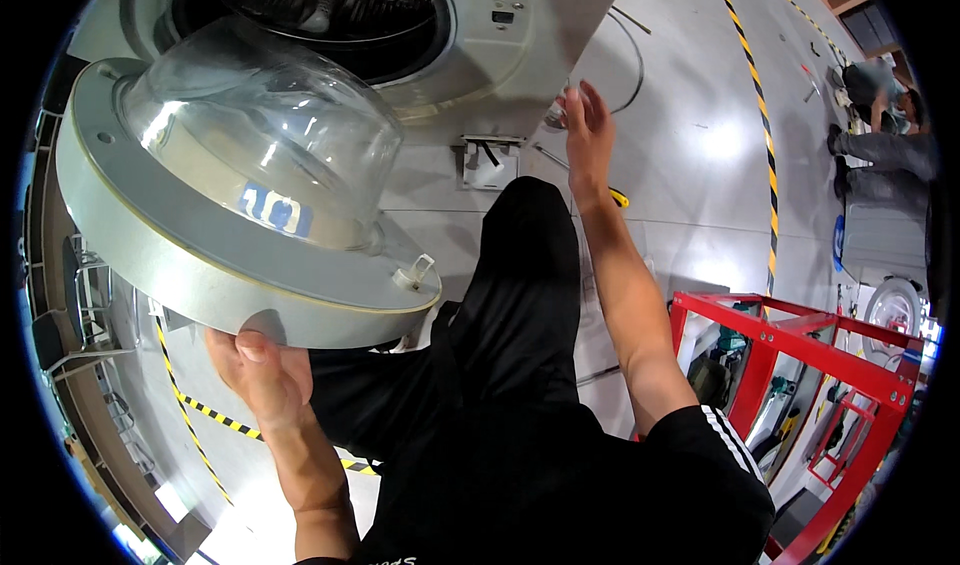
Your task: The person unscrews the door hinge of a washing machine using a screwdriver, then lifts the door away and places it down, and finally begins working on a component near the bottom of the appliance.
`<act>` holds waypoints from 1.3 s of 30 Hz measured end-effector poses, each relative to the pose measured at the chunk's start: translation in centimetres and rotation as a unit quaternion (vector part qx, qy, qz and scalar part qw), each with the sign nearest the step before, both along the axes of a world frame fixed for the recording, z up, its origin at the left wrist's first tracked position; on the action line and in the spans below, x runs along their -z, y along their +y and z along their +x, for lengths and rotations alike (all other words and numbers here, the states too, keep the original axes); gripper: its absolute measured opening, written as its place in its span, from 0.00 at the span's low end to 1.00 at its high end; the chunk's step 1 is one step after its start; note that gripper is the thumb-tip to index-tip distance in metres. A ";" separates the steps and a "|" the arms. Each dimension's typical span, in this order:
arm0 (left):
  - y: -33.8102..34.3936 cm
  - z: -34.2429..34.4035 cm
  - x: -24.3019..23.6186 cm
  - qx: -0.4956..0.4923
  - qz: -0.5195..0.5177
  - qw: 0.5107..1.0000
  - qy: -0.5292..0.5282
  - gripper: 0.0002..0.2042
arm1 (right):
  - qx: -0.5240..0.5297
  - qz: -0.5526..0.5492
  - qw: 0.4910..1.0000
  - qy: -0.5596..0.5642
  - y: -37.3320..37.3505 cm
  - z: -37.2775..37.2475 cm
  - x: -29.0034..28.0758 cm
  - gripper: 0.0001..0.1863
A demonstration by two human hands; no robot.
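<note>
Door removal in hand: left hand [262,365] clasps the detached washer door [240,200] at frame left, right hand [588,125], fingers spread, nears the washer cabinet [560,10]; next, careful set-down.

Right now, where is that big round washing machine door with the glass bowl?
The washing machine door is on the left of the head view, held up from below by the left hand, just below the machine's open drum.

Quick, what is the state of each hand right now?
Left hand: closed on the rim of the washer door, holding it from below.
Right hand: open, reaching to the corner of the washing machine; a grip cannot be told.
</note>
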State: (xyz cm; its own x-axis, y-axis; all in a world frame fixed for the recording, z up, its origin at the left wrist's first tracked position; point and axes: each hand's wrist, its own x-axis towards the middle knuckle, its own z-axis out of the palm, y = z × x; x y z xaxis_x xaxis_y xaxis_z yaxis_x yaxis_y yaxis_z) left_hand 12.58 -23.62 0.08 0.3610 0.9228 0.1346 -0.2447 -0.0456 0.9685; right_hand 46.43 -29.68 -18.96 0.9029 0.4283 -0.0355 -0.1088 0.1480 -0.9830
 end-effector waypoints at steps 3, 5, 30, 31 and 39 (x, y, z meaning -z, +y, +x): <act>-0.1 0.3 -0.3 -0.007 0.001 1.000 0.008 0.39 | -0.008 -0.007 0.997 0.073 -0.7 -1.1 1.4 0.24; -0.2 0.1 -0.4 -0.012 -0.004 1.000 0.015 0.39 | -0.019 0.001 0.994 0.111 -0.9 -2.6 2.0 0.22; 3.3 10.5 -2.1 0.168 0.017 0.985 0.029 0.19 | -0.179 0.072 0.938 -0.287 -3.1 -9.7 -9.5 0.39; 3.9 10.9 -1.9 0.189 0.049 0.978 0.070 0.17 | -0.154 0.035 0.919 -0.361 -2.9 -9.7 -10.4 0.36; 5.9 11.7 0.8 0.268 0.235 0.911 0.206 0.13 | -0.009 -0.121 0.872 -0.474 -0.2 -8.8 -13.1 0.24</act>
State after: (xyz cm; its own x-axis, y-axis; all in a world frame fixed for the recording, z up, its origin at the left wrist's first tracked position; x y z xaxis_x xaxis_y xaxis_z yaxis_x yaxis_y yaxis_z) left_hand 24.29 -17.71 -0.71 0.8520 0.4752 0.2198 0.0272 -0.4594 0.8878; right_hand 37.65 -29.90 -5.86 0.5681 0.5265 0.6325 0.7700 -0.0688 -0.6343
